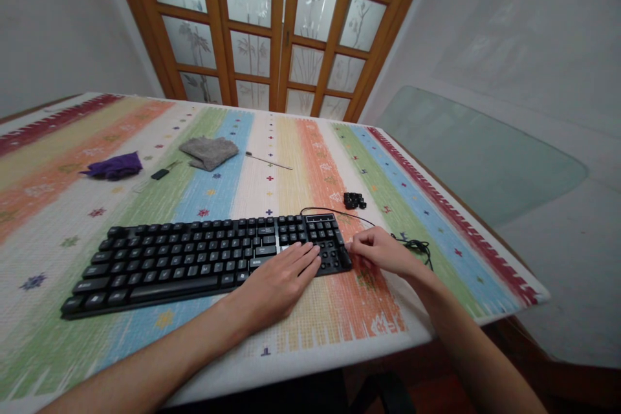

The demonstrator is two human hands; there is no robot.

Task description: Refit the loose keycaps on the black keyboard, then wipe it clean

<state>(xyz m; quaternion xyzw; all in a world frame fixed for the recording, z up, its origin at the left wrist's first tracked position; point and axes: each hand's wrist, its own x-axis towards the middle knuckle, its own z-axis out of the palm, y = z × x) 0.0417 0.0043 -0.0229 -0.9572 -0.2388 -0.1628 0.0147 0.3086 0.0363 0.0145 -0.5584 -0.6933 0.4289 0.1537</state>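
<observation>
A black keyboard (194, 255) lies across the striped tablecloth (339, 162), its cable (412, 244) trailing off to the right. My left hand (279, 281) rests flat on the keyboard's right part, fingers stretched out over the keys near the number pad. My right hand (383, 251) is at the keyboard's right end, fingers curled in a pinch against its edge; what they hold, if anything, is too small to see. A small pile of loose black keycaps (354, 200) sits on the cloth behind the number pad.
At the far left of the table lie a purple cloth (115, 166), a small dark tool (160, 173), a grey cloth (209, 152) and a thin metal rod (268, 160). A wooden glazed door (272, 26) stands behind. The table's right edge (466, 213) drops off.
</observation>
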